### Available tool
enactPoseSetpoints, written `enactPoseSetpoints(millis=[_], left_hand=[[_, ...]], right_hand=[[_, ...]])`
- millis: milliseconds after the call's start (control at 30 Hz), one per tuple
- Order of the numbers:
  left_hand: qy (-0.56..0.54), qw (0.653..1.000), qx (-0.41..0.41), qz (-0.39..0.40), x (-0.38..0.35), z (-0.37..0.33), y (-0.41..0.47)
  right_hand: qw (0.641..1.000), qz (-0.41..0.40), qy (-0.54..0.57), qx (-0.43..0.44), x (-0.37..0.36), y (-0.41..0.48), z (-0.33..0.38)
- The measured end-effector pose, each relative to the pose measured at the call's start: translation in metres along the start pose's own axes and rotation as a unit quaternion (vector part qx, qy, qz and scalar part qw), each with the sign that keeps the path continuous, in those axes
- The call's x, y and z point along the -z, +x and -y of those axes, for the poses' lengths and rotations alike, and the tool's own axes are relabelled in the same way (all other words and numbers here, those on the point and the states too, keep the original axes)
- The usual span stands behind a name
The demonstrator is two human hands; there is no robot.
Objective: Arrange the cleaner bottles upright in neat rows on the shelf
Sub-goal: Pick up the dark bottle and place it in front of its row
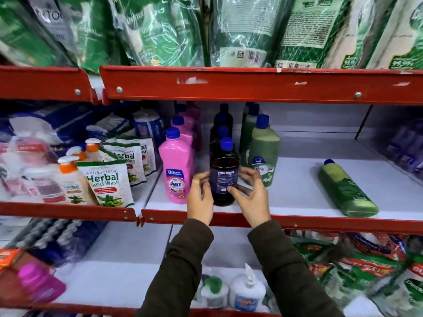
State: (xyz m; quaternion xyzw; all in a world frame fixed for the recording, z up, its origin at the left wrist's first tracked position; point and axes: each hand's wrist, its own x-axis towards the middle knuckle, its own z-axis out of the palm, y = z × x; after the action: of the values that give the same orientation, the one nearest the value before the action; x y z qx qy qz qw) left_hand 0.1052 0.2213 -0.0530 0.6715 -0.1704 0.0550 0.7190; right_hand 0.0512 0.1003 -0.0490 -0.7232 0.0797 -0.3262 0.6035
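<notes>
A dark brown cleaner bottle (224, 172) with a blue cap stands upright at the front of the white shelf (297, 179). My left hand (200, 197) and my right hand (253, 195) flank it with fingers spread, fingertips touching or nearly touching its label. More dark bottles (223, 120) stand in a row behind it. To its left runs a row of pink bottles (176, 170); to its right, upright green bottles (263, 154). One green bottle (345, 191) lies on its side at the right of the shelf.
Herbal hand wash pouches (109, 184) and pump bottles (68, 177) fill the shelf bay on the left. The red shelf lip (320, 221) runs below my hands. Green refill packs (240, 30) hang above. Packets (366, 271) and tubs (247, 291) sit on the lower shelf.
</notes>
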Motion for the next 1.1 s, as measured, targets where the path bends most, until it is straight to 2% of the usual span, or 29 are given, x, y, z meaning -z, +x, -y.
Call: enactPoseSetpoints(millis=[100, 200, 300, 367, 433, 533, 633, 733, 933, 1100], left_hand=[[-0.013, 1.0, 0.015, -0.003, 0.0, -0.002, 0.001], [-0.003, 1.0, 0.014, -0.018, -0.001, -0.006, 0.002], [0.022, 0.999, 0.019, 0.02, -0.002, -0.008, 0.0], [0.048, 0.997, 0.013, 0.055, -0.003, -0.006, 0.0], [0.069, 0.993, 0.009, 0.092, -0.004, -0.004, 0.002], [0.026, 0.991, 0.024, 0.129, -0.005, -0.008, 0.001], [-0.037, 0.995, 0.038, 0.083, -0.003, -0.007, 0.0], [-0.055, 0.996, 0.045, 0.045, -0.002, -0.009, -0.001], [-0.049, 0.998, 0.026, 0.012, -0.004, -0.009, -0.004], [-0.035, 0.999, 0.016, 0.016, -0.005, -0.007, -0.005]], right_hand=[[1.0, -0.021, 0.009, -0.016, 0.003, -0.001, -0.002], [0.998, -0.037, -0.041, -0.027, 0.003, -0.001, -0.006], [0.995, -0.024, -0.089, -0.023, 0.004, 0.0, -0.007], [0.995, 0.012, -0.1, -0.017, 0.007, 0.0, -0.004], [0.994, 0.079, -0.067, -0.029, 0.01, 0.0, 0.001], [0.989, 0.13, -0.032, -0.058, 0.014, 0.001, -0.001], [0.988, 0.138, -0.046, -0.054, 0.016, 0.003, -0.003], [0.99, 0.109, -0.084, -0.022, 0.015, 0.004, -0.004], [0.991, 0.085, -0.095, -0.029, 0.012, 0.004, -0.003], [0.994, 0.073, -0.081, -0.029, 0.01, 0.0, -0.003]])
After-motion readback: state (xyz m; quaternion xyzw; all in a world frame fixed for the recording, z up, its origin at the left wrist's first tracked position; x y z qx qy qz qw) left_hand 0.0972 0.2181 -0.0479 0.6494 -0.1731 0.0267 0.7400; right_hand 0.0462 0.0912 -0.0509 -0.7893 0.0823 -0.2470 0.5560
